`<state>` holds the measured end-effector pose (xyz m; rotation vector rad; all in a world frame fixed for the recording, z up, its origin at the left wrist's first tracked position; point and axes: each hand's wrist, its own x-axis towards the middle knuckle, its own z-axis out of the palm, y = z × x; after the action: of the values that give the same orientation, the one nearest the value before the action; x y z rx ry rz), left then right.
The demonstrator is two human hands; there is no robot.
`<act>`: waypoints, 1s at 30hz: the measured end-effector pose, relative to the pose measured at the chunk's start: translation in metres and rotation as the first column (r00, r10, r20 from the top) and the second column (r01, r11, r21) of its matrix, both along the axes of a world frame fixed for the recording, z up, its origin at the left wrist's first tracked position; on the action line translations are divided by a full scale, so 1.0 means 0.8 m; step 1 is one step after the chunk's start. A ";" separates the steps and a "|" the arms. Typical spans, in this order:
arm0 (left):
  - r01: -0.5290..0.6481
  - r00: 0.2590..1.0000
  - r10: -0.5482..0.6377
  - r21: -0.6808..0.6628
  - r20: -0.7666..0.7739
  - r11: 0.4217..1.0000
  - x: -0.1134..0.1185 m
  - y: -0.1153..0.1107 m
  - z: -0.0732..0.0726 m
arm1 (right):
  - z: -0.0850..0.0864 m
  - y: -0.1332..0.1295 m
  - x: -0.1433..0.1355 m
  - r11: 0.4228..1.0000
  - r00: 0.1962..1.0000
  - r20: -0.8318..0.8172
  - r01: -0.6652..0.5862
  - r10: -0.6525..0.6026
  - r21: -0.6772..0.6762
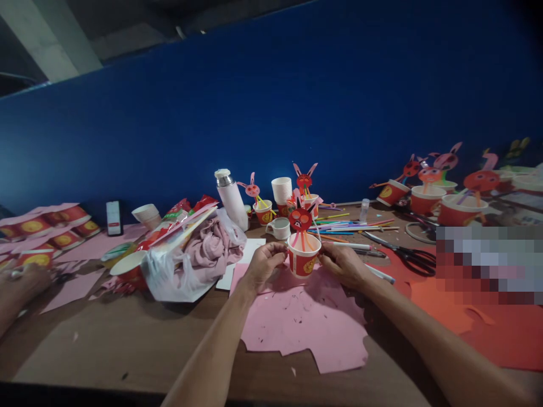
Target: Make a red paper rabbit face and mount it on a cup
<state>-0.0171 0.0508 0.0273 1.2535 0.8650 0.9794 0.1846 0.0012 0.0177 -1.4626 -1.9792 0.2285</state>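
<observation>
Between my two hands a red paper cup (302, 261) with a white rim is held upright, just above a cut sheet of pink paper (292, 328). A red paper rabbit head (301, 219) with long ears stands over the cup on coloured strips that come out of its mouth. My left hand (268, 261) has its fingers closed on the cup's left side. On the right side my right hand (340, 262) grips the cup with thumb and fingers. Small dark marks or scraps dot the pink sheet.
Behind stand a white thermos (233, 200), a mug (279, 229) and stacked paper cups (281, 190). Black scissors (409, 257), markers and red paper (504, 339) lie right, near more rabbit cups (462, 209). A stuffed plastic bag (169, 277) and another person's hand (25, 288) are left.
</observation>
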 end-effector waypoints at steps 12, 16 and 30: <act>0.022 0.999 -0.021 -0.042 0.032 0.999 -0.001 0.002 -0.003 | 0.001 0.002 0.004 0.999 0.999 0.031 -0.040 0.041 -0.012; 0.034 0.999 -0.032 -0.062 0.034 0.997 -0.002 0.002 -0.004 | 0.002 0.003 0.005 0.999 0.998 0.044 -0.041 0.042 -0.030; 0.054 0.997 -0.049 -0.083 0.056 0.995 -0.002 0.006 -0.007 | 0.004 0.003 0.008 0.997 0.997 0.048 -0.062 0.064 -0.045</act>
<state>-0.0191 0.0554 0.0215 1.1674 0.8200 0.9226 0.1909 0.0034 0.0208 -1.4471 -2.0742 0.2663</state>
